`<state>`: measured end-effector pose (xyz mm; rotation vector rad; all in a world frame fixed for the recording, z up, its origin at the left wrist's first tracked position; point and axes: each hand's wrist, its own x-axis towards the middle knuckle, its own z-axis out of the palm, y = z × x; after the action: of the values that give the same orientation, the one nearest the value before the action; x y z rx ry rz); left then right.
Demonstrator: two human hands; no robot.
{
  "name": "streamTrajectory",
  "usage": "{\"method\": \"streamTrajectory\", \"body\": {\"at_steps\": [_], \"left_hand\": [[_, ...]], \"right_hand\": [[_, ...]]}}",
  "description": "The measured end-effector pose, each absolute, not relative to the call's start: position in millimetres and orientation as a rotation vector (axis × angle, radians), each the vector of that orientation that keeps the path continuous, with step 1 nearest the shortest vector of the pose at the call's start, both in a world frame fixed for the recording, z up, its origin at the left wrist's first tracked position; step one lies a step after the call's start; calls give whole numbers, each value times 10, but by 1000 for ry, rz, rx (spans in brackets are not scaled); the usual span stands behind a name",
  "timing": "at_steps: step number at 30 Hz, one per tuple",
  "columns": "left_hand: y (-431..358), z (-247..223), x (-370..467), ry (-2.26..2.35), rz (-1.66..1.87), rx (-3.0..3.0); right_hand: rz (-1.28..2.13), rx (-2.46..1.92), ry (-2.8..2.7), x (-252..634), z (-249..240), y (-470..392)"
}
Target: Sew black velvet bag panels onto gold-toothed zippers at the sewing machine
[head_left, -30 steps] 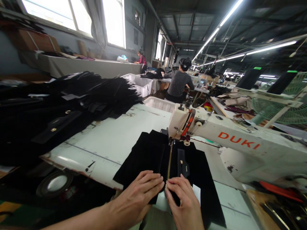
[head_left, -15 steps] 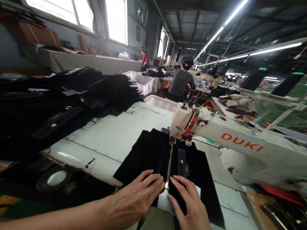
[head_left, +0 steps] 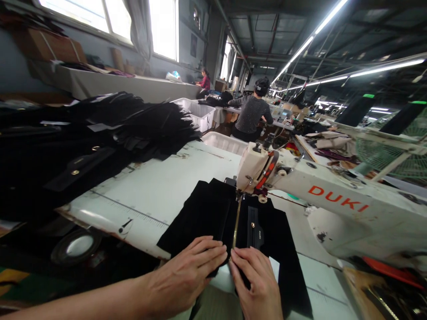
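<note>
Black fabric (head_left: 196,218) lies on the sewing machine table, and a narrow gold-toothed zipper (head_left: 236,226) runs down it to the machine's needle area (head_left: 239,195). My left hand (head_left: 196,266) rests on the fabric just left of the zipper, fingers extended and lying flat, thumb hidden. At the zipper's near end my right hand (head_left: 255,273) is closed, thumb and fingertips pinching it and covering its end. Right of the zipper, a dark strap piece with a small gold fitting (head_left: 253,225) lies on the fabric.
The white sewing machine (head_left: 320,186) takes up the right side. A large heap of black pieces (head_left: 133,124) covers the table's left part. White plastic bins (head_left: 223,140) stand beyond the table. A person (head_left: 251,111) sits further back. A green fan (head_left: 380,155) stands at right.
My right hand has shifted slightly left and its fingers have closed over the zipper's near end, which showed before. My left hand has barely moved, and the fabric lies as it did.
</note>
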<state>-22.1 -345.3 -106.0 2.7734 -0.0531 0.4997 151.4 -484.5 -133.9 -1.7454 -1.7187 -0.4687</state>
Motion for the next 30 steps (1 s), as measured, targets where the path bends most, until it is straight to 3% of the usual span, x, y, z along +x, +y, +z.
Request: {"method": "streamTrajectory", "body": {"at_steps": [17,30], "left_hand": [[-3354,-916,-187,-277,387,2933],[-3279,-823,-171,-308,304,2979]], "right_hand": [[-260,-1807,-1716,1555,-1263,-4905],[-569,-1637,-2109,1763,-1350,-4888]]}}
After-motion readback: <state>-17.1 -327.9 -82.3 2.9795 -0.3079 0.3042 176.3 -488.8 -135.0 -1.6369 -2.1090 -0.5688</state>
